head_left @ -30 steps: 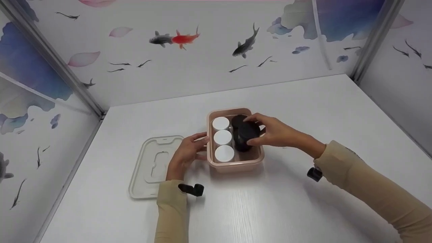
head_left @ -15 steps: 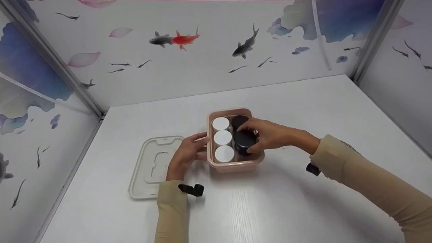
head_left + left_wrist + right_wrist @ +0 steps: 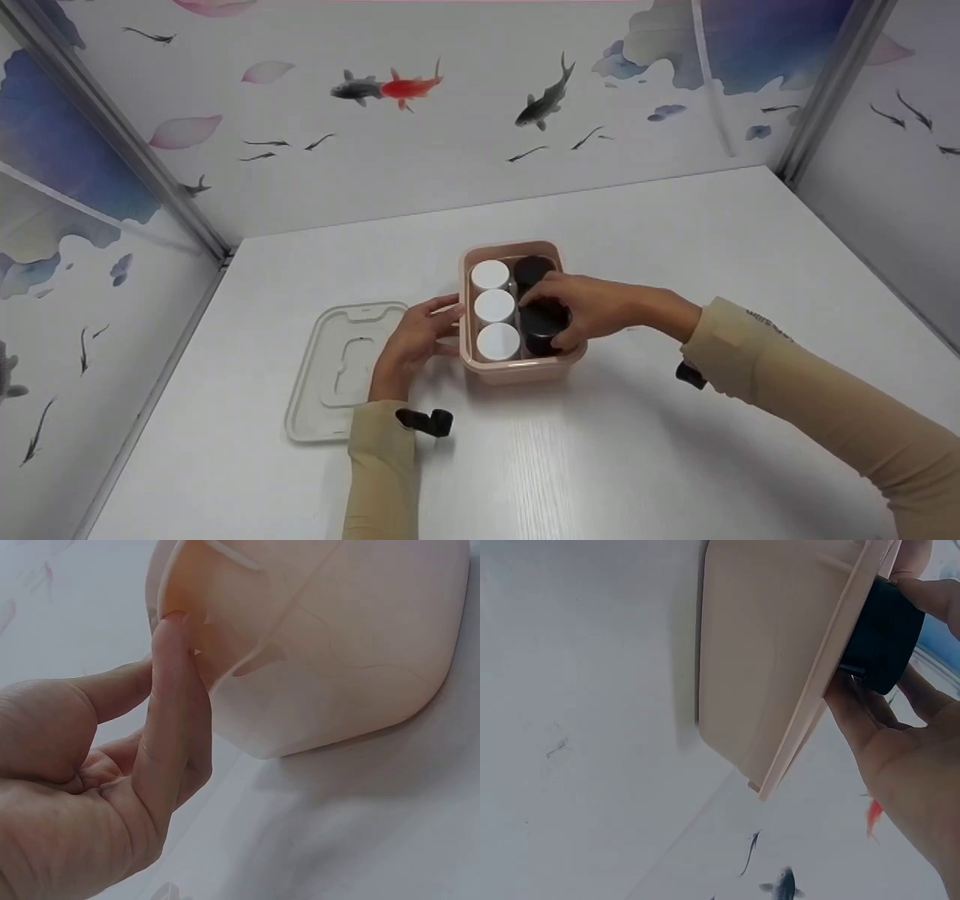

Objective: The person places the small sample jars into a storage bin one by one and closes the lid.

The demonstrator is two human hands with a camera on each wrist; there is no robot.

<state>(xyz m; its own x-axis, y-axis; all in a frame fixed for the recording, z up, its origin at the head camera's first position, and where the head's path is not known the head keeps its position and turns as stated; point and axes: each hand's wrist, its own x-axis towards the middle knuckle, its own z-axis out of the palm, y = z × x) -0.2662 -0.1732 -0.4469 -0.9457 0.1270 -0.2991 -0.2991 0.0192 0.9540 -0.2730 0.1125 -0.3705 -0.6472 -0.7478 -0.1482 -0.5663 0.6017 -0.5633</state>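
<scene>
My right hand (image 3: 592, 306) grips a black-lidded jar (image 3: 543, 321) between thumb and fingers, low in the near right part of a pink plastic box (image 3: 525, 367). In the right wrist view, the jar's black lid (image 3: 885, 634) stands above the box rim. Another dark-lidded jar (image 3: 532, 268) sits behind it. Along the left side of the box stand three white-lidded jars (image 3: 495, 306) in a row. My left hand (image 3: 415, 337) touches the box's left wall, its extended fingers (image 3: 169, 705) right under the rim in the left wrist view.
A pale translucent lid (image 3: 307, 397) lies flat on the white table (image 3: 645, 450), left of the box and partly under my left forearm. Panels painted with fish (image 3: 480, 165) enclose the table at the back and sides.
My right hand has lowered the black-lidded jar into the box and moved it toward the near right corner, from a tilted pose to upright. My left hand has stayed put.
</scene>
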